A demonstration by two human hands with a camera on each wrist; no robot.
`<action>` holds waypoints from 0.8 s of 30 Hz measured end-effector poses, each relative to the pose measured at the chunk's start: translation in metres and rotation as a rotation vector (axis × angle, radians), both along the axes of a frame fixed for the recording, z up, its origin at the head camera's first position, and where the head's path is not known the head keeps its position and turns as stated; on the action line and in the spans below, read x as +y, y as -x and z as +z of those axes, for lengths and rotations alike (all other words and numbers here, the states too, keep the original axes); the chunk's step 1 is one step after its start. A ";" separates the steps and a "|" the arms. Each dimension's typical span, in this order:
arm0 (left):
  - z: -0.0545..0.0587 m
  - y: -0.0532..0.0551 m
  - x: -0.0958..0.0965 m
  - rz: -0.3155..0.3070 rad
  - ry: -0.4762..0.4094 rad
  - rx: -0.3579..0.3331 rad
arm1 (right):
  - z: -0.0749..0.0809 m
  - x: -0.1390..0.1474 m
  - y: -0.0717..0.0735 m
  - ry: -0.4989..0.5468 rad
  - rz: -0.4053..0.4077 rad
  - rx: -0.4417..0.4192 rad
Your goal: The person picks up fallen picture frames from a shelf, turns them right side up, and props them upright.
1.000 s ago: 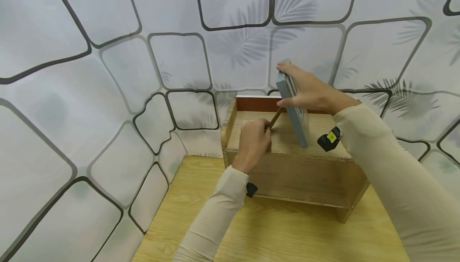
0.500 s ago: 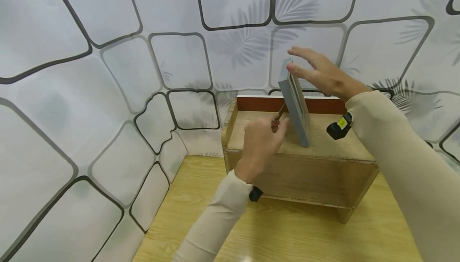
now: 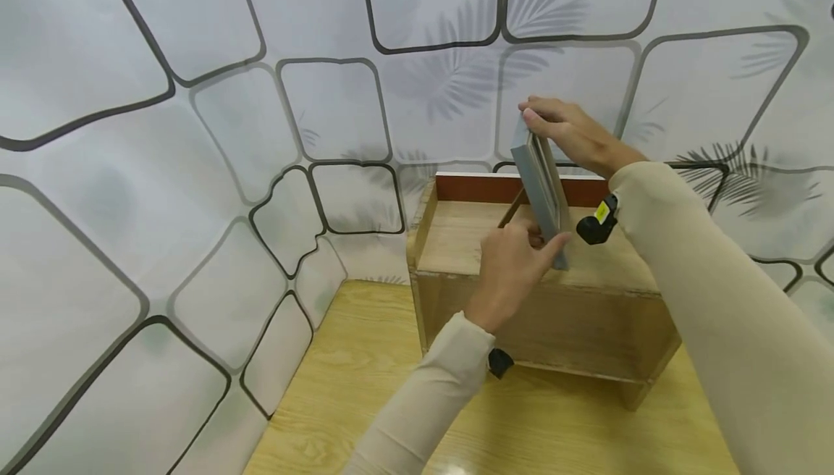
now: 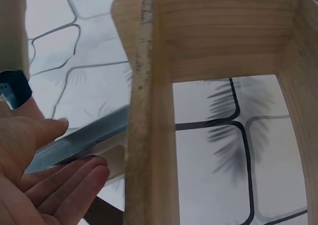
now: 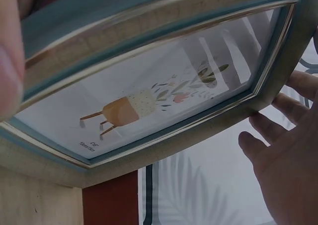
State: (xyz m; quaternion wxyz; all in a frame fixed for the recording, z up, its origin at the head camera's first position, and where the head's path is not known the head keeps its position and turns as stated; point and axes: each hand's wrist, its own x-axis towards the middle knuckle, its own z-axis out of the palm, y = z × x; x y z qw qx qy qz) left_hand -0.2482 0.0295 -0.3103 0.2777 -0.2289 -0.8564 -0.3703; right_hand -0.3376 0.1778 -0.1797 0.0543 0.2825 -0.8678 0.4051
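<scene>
A grey-blue photo frame point(image 3: 544, 178) stands tilted on top of a wooden shelf unit point(image 3: 456, 236). Its picture of a plant in a legged orange pot point(image 5: 124, 108) shows under glass in the right wrist view. A brown support leg point(image 3: 513, 208) sticks out behind it. My left hand point(image 3: 511, 265) grips the frame's lower near edge, thumb on one side and fingers on the other; in the left wrist view the left hand point(image 4: 54, 180) lies around that edge. My right hand point(image 3: 573, 131) holds the top corner, and the right wrist view has its fingers point(image 5: 271, 128) at the rim.
The shelf unit has a raised side wall point(image 3: 422, 221), a reddish-brown back board point(image 3: 478, 187) and an open lower compartment point(image 3: 586, 330). It stands on a yellow wood-grain table point(image 3: 326, 381) close against the patterned wall point(image 3: 332, 113).
My left hand has moved right from the support leg to the frame's lower edge. The right hand let go of the frame, lifted, then took hold near its top. The frame shifts slightly right.
</scene>
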 end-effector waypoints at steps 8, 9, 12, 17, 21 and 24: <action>-0.002 0.001 0.002 0.040 -0.005 0.031 | -0.003 0.002 0.003 0.042 0.009 0.024; -0.002 0.002 0.002 0.040 -0.007 0.029 | -0.003 0.002 0.004 0.044 0.008 0.031; -0.001 0.003 0.002 0.036 -0.013 0.011 | -0.004 0.006 0.004 0.032 0.004 0.062; 0.001 0.004 0.002 0.023 -0.013 -0.014 | -0.004 0.012 0.004 0.008 -0.008 0.069; 0.002 0.004 0.001 0.018 -0.007 -0.027 | -0.003 0.016 0.003 -0.019 -0.034 0.062; 0.003 0.004 0.000 0.006 -0.007 -0.036 | -0.003 0.019 0.002 -0.040 -0.055 0.070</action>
